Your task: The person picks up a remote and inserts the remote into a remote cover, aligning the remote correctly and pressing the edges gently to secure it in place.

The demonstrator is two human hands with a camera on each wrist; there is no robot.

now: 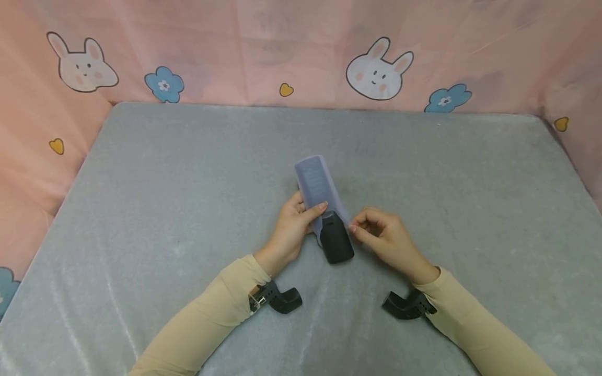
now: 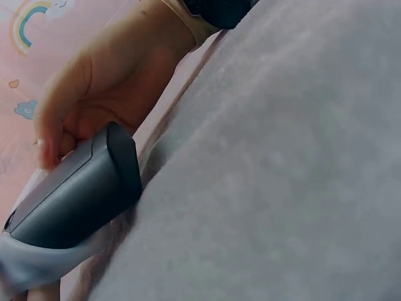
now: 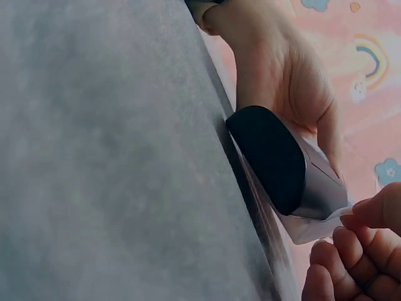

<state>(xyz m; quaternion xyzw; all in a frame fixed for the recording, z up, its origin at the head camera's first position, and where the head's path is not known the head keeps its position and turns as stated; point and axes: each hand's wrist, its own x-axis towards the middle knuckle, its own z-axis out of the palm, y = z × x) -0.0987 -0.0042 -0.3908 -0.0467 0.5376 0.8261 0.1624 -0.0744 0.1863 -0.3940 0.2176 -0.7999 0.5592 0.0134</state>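
Note:
A black, rounded device [image 1: 336, 239] extends from a translucent bluish sleeve [image 1: 316, 177] near the middle of the table. My left hand [image 1: 289, 232] grips the sleeve from the left, thumb across its face just above the black part. At the sleeve's lower right edge, my right hand [image 1: 388, 237] pinches the thin material between thumb and forefinger. The right wrist view shows that pinch on the clear edge [image 3: 310, 231], beside the device's dark end [image 3: 269, 160]. In the left wrist view the device [image 2: 81, 188] hides most of my left hand.
A grey cloth-covered table [image 1: 188, 172] lies under both hands. Behind it hangs a pink curtain [image 1: 211, 52] with rabbits, flowers and hearts. Black wrist mounts [image 1: 286, 301] show by both beige sleeves [image 1: 211, 313].

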